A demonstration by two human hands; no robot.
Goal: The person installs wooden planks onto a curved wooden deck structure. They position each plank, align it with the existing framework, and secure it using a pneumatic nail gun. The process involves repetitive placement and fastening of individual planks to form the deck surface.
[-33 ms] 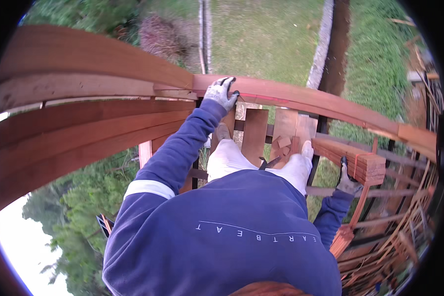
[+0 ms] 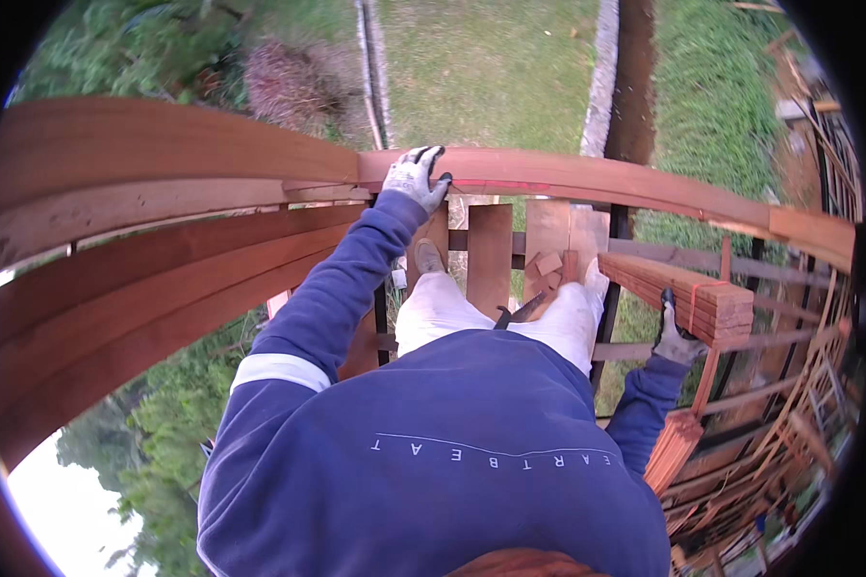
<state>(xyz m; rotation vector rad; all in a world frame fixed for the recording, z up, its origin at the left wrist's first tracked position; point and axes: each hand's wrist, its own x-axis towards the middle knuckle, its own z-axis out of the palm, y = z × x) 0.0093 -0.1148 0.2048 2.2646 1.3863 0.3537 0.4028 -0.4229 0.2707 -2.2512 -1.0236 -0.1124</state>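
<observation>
My left hand, in a grey glove with dark fingertips, rests with curled fingers on the reddish wooden top rail in front of me. My right hand, gloved too, grips the side of a strapped bundle of reddish boards beside my right leg. Both my feet are on narrow deck boards with gaps between them. Small wooden offcuts lie near my right foot, and a dark tool, too unclear to name, shows between my thighs.
Wide reddish boards run along my left. A further bundle of slats and open framing with scattered timber are at the right. Far below lie grass, a pale edging strip and bushes; trees show at lower left.
The view has shifted slightly, so the ground and rail sit a little further left in the picture. Both my hands keep their places on the rail and the bundle.
</observation>
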